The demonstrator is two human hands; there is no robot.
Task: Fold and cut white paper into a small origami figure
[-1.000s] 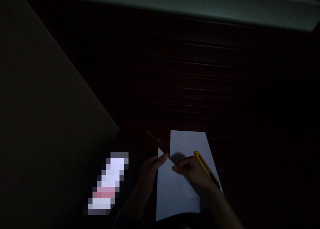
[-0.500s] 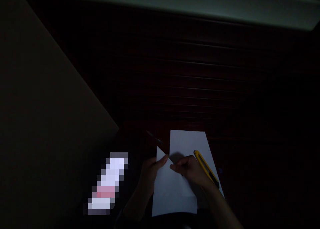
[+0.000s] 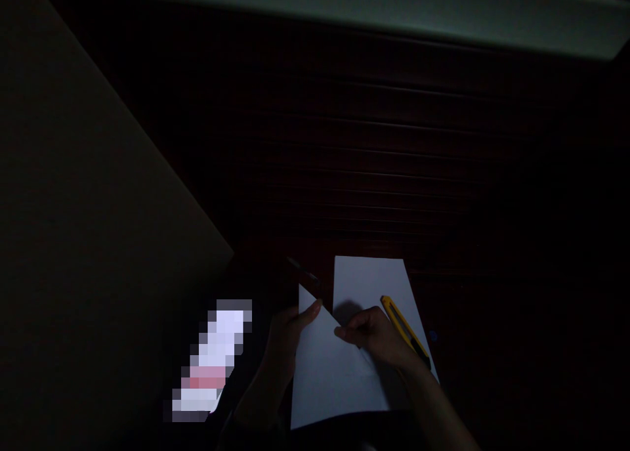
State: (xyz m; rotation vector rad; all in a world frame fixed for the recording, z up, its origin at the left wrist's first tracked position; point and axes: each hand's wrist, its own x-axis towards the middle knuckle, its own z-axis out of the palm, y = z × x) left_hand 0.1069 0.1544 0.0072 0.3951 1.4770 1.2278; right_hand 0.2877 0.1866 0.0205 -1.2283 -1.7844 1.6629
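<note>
The scene is very dark. A folded white paper sheet (image 3: 329,379) with a slanted top edge is held between both hands low in the view. My left hand (image 3: 288,339) pinches its upper left corner, fingers closed on the edge. My right hand (image 3: 377,336) pinches the slanted fold at the middle. Under it lies a flat white sheet (image 3: 367,280). A yellow utility knife (image 3: 403,333) rests on that sheet, just right of my right hand.
A dark wooden slatted surface (image 3: 394,162) fills the middle. A large dull panel (image 3: 73,241) covers the left side. A pixelated bright strip (image 3: 211,362) lies left of my left hand. A dark pen-like object (image 3: 302,270) lies above the paper. A pale ledge (image 3: 394,11) runs along the top.
The folded sheet has shifted left and slightly down with my left hand; its top corner moved left. My right hand stays almost where it was.
</note>
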